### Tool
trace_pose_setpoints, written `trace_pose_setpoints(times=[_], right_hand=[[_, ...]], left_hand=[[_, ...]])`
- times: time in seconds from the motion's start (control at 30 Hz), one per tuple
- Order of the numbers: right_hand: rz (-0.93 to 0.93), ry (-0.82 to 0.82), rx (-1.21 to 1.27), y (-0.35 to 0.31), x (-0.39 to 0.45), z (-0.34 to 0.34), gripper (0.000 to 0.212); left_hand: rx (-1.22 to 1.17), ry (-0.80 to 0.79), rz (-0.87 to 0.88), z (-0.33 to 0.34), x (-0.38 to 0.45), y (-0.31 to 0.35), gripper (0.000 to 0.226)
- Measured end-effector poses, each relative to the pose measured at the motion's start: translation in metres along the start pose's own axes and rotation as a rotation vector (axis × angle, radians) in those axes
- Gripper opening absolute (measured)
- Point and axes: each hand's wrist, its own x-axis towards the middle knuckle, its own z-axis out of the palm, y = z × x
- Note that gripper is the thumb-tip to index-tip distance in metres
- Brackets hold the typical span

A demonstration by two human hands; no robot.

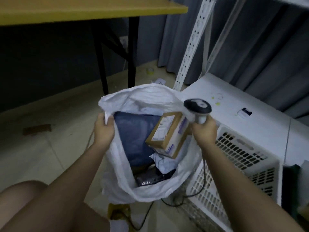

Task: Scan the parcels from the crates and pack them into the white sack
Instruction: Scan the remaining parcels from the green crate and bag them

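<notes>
Inside white sack (pixel 150 94), cardboard parcel (pixel 167 136), between left hand (pixel 103 129), right hand (pixel 203 131)

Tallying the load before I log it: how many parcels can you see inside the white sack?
4: a brown cardboard box on top right, a blue-grey poly mailer left, a crumpled white mailer below the box, a black parcel nearest. More may lie hidden beneath.

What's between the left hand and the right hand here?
In the head view, the open mouth of the white sack spans the gap between left hand and right hand, with a blue parcel and a cardboard box showing inside.
</notes>
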Motion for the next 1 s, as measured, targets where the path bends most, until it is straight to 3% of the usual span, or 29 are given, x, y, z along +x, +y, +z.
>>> trace_pose_setpoints(times=[0.13,0.23,0.3,0.43,0.6,0.8,0.97,1.0], right_hand=[[-0.137,0.257,0.248,-0.054,0.025,-0.035,0.026],[-0.026,0.179,0.148,-0.053,0.017,-0.043,0.025],[0.013,0.15,0.112,-0.051,0.014,-0.046,0.027],[-0.029,0.254,0.259,-0.048,0.008,-0.054,0.022],[0.147,0.15,0.151,-0.008,-0.011,-0.051,0.031],[0.056,0.071,0.16,-0.011,-0.016,-0.049,0.019],[0.056,0.053,-0.029,-0.011,-0.021,-0.052,0.02],[0.045,0.033,-0.101,-0.011,-0.021,-0.054,0.019]], left_hand=[[-0.127,-0.011,0.232,0.005,0.012,0.077,0.02],[-0.095,-0.081,0.218,0.009,0.009,0.104,0.012],[-0.122,-0.104,0.198,0.013,0.009,0.126,0.022],[-0.109,-0.074,0.298,0.002,0.008,0.138,0.017],[0.134,-0.071,0.134,-0.007,-0.005,0.099,0.019],[0.327,-0.022,0.03,-0.015,-0.001,0.082,0.011],[0.456,-0.052,-0.066,-0.007,-0.003,0.088,0.053],[0.483,-0.055,-0.046,-0.005,-0.004,0.087,0.053]])
